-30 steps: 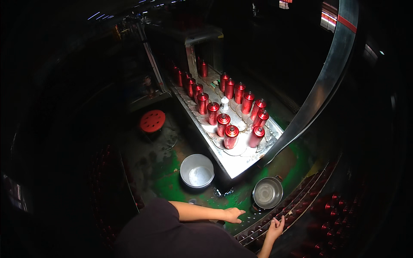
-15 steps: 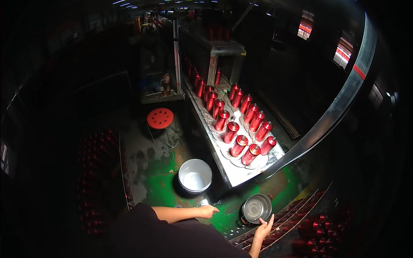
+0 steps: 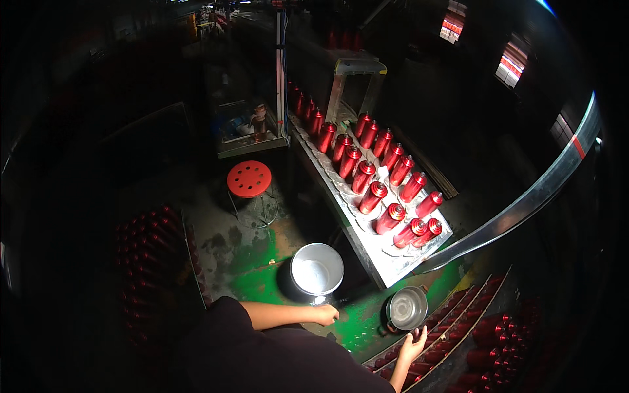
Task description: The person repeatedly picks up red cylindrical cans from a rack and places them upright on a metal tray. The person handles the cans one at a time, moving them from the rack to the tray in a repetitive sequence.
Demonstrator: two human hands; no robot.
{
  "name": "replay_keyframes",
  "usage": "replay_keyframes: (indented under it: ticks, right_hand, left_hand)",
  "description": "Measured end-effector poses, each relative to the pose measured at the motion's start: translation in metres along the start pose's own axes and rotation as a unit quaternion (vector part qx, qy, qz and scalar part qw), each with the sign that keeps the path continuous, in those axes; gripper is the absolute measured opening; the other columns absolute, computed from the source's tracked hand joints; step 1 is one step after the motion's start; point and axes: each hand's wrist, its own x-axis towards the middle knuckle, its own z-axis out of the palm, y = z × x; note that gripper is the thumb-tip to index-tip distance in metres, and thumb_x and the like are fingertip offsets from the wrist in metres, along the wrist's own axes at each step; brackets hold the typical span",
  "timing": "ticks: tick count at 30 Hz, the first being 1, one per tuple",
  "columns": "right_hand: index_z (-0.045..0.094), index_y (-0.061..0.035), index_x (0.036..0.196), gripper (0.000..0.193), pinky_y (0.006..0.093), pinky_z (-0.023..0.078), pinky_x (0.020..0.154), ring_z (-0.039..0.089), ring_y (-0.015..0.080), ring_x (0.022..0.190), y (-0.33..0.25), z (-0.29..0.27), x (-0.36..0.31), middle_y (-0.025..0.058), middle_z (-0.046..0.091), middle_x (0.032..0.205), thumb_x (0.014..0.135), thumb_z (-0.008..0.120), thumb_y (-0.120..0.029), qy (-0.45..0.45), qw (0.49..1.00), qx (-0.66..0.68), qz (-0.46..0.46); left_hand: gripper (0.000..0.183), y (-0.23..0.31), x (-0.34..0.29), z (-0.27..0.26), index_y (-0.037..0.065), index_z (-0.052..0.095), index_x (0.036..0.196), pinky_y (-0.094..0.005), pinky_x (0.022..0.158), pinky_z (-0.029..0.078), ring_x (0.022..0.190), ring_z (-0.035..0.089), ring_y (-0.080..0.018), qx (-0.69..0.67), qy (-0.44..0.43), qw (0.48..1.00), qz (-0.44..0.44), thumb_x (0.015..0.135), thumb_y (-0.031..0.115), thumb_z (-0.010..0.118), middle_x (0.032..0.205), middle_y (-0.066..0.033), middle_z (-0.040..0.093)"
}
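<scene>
My right hand is beside the near rim of a dark metal pot with side handles. Its fingers are apart, and I cannot tell whether the fingertips touch the pot. Left of it, my left hand has its fingers curled in below a pale round bucket. Whether anything is inside those fingers is hidden. Beyond both hands, red metallic bottles stand upright in rows on a white-topped conveyor table. The near end of this table is close to the pot.
A red round stool with holes in its seat stands left of the table. Many red bottles lie stacked at lower right, with another stack at left. A curved metal rail runs along the right. A metal frame straddles the conveyor.
The view has shifted, so table, bucket and pot sit farther right. A bottle at the table's near end now stands close beside another. My left hand's fingers are more curled; my right stays near the pot.
</scene>
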Motion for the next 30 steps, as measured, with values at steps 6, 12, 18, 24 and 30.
replay_keyframes:
  ticks: [6, 12, 18, 24, 30]
  right_hand:
    - [0.035, -0.0007, 0.153, 0.068, 0.0369, 0.042, 0.108, 0.05, 0.0279, 0.135, -0.055, 0.042, -0.022, 0.0193, 0.045, 0.15, 0.088, 0.054, 0.01, -0.033, 0.998, -0.034, 0.033]
    - [0.041, -0.0018, 0.15, 0.065, 0.0363, 0.046, 0.105, 0.056, 0.0265, 0.128, -0.047, 0.03, -0.04, 0.0184, 0.055, 0.14, 0.088, 0.058, 0.007, 0.01, 0.996, -0.082, 0.024]
    - [0.044, -0.0036, 0.149, 0.062, 0.0351, 0.046, 0.105, 0.057, 0.0246, 0.126, -0.035, 0.011, -0.039, 0.0204, 0.056, 0.139, 0.089, 0.059, 0.007, 0.023, 0.992, -0.124, 0.019]
    - [0.047, -0.0015, 0.146, 0.06, 0.035, 0.046, 0.104, 0.058, 0.0241, 0.125, -0.033, -0.011, -0.042, 0.0176, 0.058, 0.137, 0.088, 0.061, 0.006, 0.035, 0.985, -0.159, 0.052]
    - [0.055, -0.0005, 0.139, 0.051, 0.0351, 0.046, 0.103, 0.062, 0.0256, 0.119, -0.012, -0.043, -0.049, 0.0181, 0.064, 0.13, 0.088, 0.064, -0.001, 0.04, 0.987, -0.123, 0.091]
  left_hand:
    - [0.059, -0.087, -0.029, -0.021, 0.016, 0.064, 0.134, -0.0458, 0.096, 0.051, 0.115, 0.064, -0.0377, 0.023, 0.057, 0.997, -0.038, 0.079, 0.0, 0.051, 0.124, -0.021, 0.067]
    - [0.06, -0.103, -0.04, -0.031, 0.014, 0.059, 0.139, -0.045, 0.09, 0.054, 0.104, 0.069, -0.0364, 0.027, 0.042, 0.998, -0.028, 0.08, 0.003, 0.054, 0.118, -0.0222, 0.069]
    - [0.051, -0.069, -0.022, -0.022, 0.014, 0.058, 0.139, -0.0442, 0.103, 0.048, 0.121, 0.06, -0.0366, 0.002, -0.007, 0.999, -0.046, 0.088, 0.013, 0.057, 0.13, -0.0213, 0.063]
    - [0.046, -0.051, -0.007, -0.004, 0.013, 0.062, 0.135, -0.0439, 0.104, 0.048, 0.122, 0.06, -0.0355, 0.03, -0.035, 0.999, -0.02, 0.089, 0.018, 0.06, 0.131, -0.0191, 0.064]
    - [0.039, -0.029, 0.01, 0.019, 0.012, 0.067, 0.126, -0.0439, 0.099, 0.05, 0.116, 0.064, -0.0348, 0.068, -0.03, 0.996, -0.041, 0.089, 0.02, 0.061, 0.122, -0.0182, 0.068]
